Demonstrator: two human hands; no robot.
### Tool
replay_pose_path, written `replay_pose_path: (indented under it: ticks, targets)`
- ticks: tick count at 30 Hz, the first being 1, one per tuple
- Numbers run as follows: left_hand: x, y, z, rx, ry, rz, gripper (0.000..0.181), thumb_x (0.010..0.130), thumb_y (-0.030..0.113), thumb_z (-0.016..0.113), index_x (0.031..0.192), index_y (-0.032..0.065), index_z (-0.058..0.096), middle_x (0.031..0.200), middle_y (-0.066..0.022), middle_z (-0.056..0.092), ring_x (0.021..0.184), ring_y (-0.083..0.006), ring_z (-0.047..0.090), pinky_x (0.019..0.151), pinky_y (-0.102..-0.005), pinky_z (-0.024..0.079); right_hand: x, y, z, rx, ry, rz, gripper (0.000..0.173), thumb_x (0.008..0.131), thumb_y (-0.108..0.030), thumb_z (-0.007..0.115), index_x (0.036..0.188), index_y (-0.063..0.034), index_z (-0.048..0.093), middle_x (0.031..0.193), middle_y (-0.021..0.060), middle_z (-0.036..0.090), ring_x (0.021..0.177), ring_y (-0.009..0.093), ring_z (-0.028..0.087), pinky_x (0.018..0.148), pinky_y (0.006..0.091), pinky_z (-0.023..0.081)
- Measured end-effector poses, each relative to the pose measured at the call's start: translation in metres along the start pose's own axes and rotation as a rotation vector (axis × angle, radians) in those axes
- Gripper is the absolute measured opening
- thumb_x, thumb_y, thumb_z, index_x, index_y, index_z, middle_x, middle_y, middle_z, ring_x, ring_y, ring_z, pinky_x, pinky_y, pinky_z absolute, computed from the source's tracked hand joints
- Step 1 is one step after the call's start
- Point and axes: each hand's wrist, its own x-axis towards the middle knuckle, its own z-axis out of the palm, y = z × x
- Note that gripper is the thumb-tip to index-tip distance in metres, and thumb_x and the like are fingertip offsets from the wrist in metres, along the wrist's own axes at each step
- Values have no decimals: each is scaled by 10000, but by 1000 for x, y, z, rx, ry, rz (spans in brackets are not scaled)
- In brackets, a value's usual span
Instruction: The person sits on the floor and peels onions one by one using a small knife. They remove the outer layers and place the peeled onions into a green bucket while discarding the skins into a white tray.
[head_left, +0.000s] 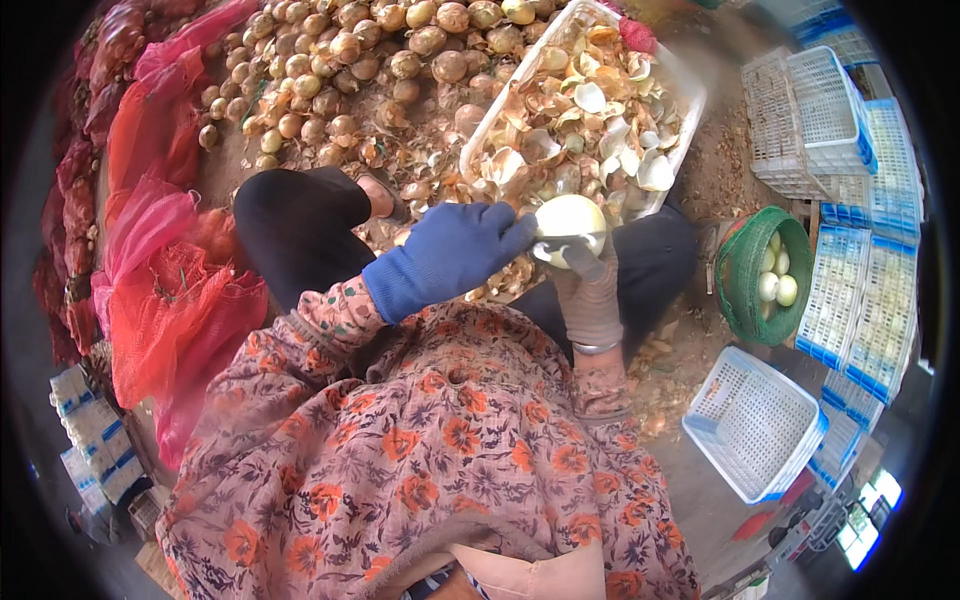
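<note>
My left hand (457, 251), in a blue knit glove, is closed with its fingertips at the left side of a peeled pale onion (571, 214). A dark, narrow knife blade (559, 241) reaches from that fist across the onion's near side; the handle is hidden. White curls of onion flesh show beside the blade. My right hand (596, 289), in a grey-brown glove, grips the onion from the right and below, thumb on the near side. Beyond my hands a white plastic tray (491, 124) holds onion skins and peeled layers (592, 97).
Unpeeled onions (360, 67) are heaped on the ground ahead. Red and pink mesh sacks (169, 300) lie at left. On the right stand a green mesh-lined container (757, 322) with several peeled onions (786, 290), a white crate (757, 427) and stacked filled crates (862, 300).
</note>
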Motion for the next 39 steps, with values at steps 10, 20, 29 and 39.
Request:
replay_pose_path:
  ticks: [10, 20, 29, 39]
  targets:
    - [15, 11, 22, 227, -13, -53, 308, 877, 198, 606, 1157, 72, 573, 822, -11, 548, 681, -158, 623, 498, -313, 497, 2, 11, -16, -202, 11, -65, 506, 818, -74, 750, 1267, 4, 531, 1133, 90, 648, 1030, 192, 650, 906, 325, 566]
    - [1, 3, 36, 110, -262, -297, 249, 864, 173, 628, 1077, 53, 577, 861, -92, 636, 712, -246, 697, 538, -393, 553, -8, 20, -12, -128, 119, 19, 582, 753, -101, 807, 1257, 37, 549, 1118, 102, 651, 1014, 202, 650, 893, 340, 568]
    - [4, 20, 32, -47, -90, -202, 337, 880, 167, 593, 1208, 98, 560, 919, -56, 601, 746, -228, 668, 573, -366, 535, -3, 10, -2, -568, 53, -122, 664, 735, -125, 852, 1305, -12, 532, 1137, 82, 639, 1025, 173, 630, 884, 313, 557]
    - [-28, 3, 53, -72, -167, -324, 222, 902, 155, 571, 1109, 74, 562, 946, -90, 643, 751, -288, 696, 585, -424, 548, -12, 19, 1, -379, 75, -35, 779, 655, -165, 897, 1326, -4, 534, 1136, 110, 654, 1020, 212, 658, 888, 337, 564]
